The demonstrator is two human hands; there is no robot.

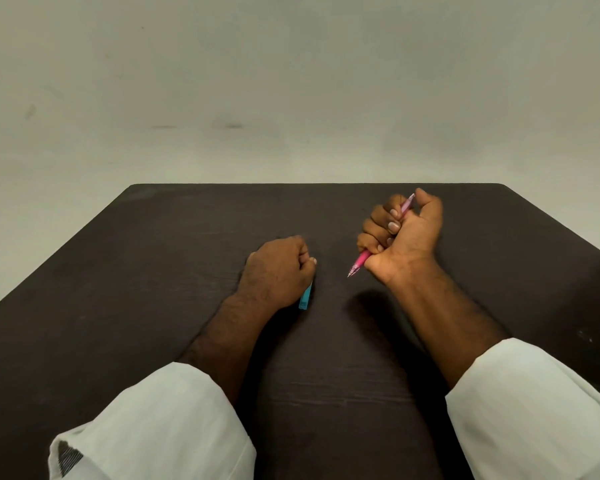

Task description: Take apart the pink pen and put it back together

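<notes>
White sleeves nearest, left hand fisted over a blue piece, right grip around the pink pen (table edges far off).

I see soft, even, slightly dim light with a greenish-grey cast. A blurred shadow lies on the dark surface below my right hand, so light falls from above. No glare. Fingers look slightly soft; the wide lens splays the surface edges outward.
</notes>
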